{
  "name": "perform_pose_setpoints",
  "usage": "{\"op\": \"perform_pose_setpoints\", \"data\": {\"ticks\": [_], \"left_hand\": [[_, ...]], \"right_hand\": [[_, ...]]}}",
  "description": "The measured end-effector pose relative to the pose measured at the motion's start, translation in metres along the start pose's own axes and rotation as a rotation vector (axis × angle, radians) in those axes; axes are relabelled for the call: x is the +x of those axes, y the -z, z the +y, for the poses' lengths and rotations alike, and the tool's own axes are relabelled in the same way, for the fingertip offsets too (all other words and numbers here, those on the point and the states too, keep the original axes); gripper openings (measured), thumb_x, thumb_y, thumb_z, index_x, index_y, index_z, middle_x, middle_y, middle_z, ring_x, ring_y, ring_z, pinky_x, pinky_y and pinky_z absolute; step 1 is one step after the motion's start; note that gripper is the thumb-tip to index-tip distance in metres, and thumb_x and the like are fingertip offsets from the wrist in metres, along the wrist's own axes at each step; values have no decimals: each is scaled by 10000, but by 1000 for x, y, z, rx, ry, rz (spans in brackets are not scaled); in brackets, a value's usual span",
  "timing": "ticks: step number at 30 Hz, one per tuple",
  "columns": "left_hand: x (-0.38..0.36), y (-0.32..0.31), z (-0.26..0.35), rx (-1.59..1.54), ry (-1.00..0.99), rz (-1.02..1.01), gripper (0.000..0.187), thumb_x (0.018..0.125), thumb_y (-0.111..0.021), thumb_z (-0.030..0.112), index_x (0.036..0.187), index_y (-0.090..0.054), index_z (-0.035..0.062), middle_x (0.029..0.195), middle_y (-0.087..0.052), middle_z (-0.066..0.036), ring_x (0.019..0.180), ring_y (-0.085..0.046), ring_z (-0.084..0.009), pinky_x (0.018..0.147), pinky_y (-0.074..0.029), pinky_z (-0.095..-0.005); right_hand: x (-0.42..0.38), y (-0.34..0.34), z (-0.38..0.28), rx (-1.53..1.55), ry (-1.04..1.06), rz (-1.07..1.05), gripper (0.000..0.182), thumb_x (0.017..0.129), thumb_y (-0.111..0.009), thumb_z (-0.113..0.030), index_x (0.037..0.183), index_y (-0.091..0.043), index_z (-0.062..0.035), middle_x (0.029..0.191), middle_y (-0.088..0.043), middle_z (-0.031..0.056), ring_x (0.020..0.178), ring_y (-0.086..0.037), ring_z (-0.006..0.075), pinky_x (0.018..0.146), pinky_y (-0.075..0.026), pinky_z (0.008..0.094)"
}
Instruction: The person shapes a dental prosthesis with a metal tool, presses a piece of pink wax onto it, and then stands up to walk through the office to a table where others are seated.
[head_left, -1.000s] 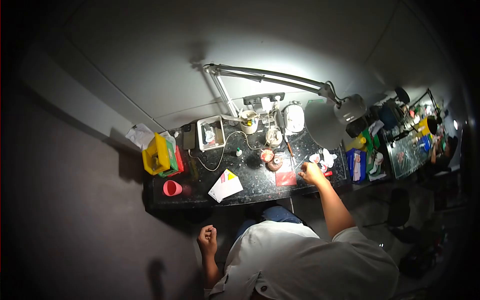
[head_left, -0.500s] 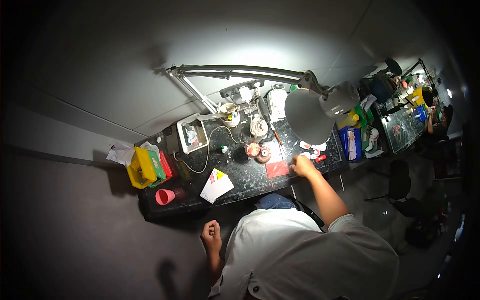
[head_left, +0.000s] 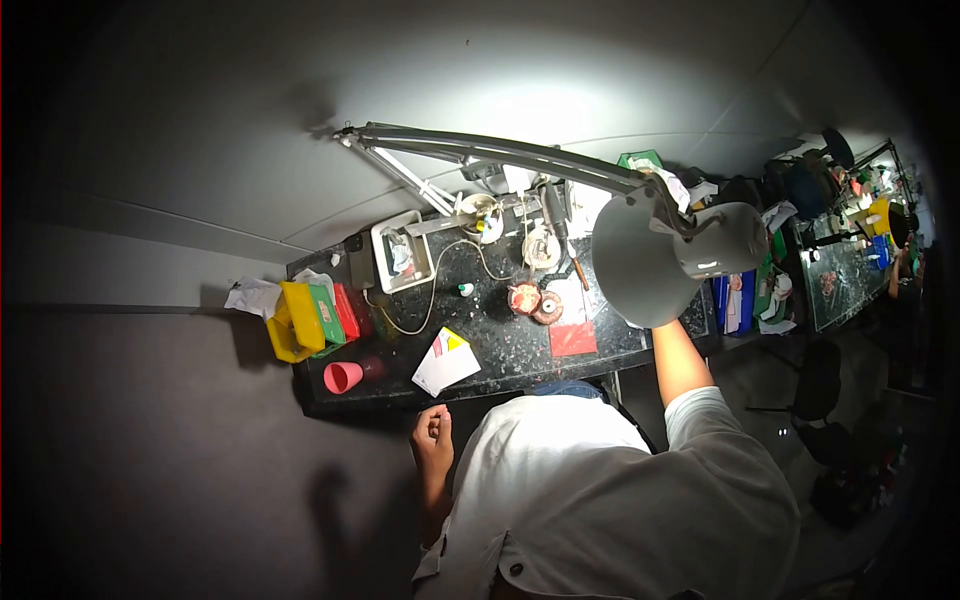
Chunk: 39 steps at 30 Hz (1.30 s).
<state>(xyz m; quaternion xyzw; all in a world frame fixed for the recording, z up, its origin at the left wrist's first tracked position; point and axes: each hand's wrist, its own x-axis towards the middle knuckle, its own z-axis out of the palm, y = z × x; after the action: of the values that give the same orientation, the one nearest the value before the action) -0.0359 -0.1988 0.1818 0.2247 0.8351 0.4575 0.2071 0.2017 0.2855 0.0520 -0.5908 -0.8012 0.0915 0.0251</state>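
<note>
My left hand [head_left: 433, 432] hangs in front of the table's edge, fingers curled, and whatever it may hold is too small to make out. My right forearm reaches under the lamp shade [head_left: 645, 255], which hides that hand. Left of the shade, a red sheet [head_left: 573, 339] lies near the front edge. Behind it sit a round pinkish-red piece [head_left: 523, 297] and a brown ring-shaped object [head_left: 548, 307], side by side. A tool with an orange-brown handle [head_left: 580, 270] lies beside the shade. White cards [head_left: 446, 365] rest on the table near my left hand.
A pink cup [head_left: 342, 377] and yellow bin [head_left: 297, 322] stand at the left. A white tray [head_left: 427, 262] and a cable are behind. The lamp arm [head_left: 500, 150] spans above. A blue bin [head_left: 736, 303] is on the right; a person [head_left: 900, 270] is at the far right.
My right hand has moved forward and right, out of sight under the lamp shade. The whole view has shifted slightly. My left hand remains curled.
</note>
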Motion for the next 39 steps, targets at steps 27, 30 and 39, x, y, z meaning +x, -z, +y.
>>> {"op": "perform_pose_setpoints", "data": {"ticks": [27, 30, 39], "left_hand": [[-26, -24, 14, -15, 11, 72, 143, 959, -668, 122, 1053, -707, 22, 874, -682, -50, 675, -562, -115, 587, -432, -271], [-42, -22, 4, -19, 41, 117, 156, 966, -667, 141, 1056, -706, 19, 873, -680, -45, 673, -558, -113, 584, -428, -267], [-89, -11, -23, -239, 174, 264, 179, 998, -648, 166, 1087, -694, 18, 838, -673, -14, 680, -553, -61, 617, -433, -236]], "right_hand": [[-102, 18, -138, 527, 499, -306, 322, 821, -784, -156, 1118, -719, -49, 988, -664, 124, 937, -656, 331, 797, -538, 425], [-103, 8, -135, 517, 588, -143, 308, 825, -776, -138, 1115, -726, -47, 967, -666, 112, 906, -654, 318, 784, -535, 407], [-102, -2, -137, 467, 535, -111, 251, 883, -726, -183, 1090, -753, -43, 1051, -711, 119, 1025, -660, 344, 876, -519, 414]]}}
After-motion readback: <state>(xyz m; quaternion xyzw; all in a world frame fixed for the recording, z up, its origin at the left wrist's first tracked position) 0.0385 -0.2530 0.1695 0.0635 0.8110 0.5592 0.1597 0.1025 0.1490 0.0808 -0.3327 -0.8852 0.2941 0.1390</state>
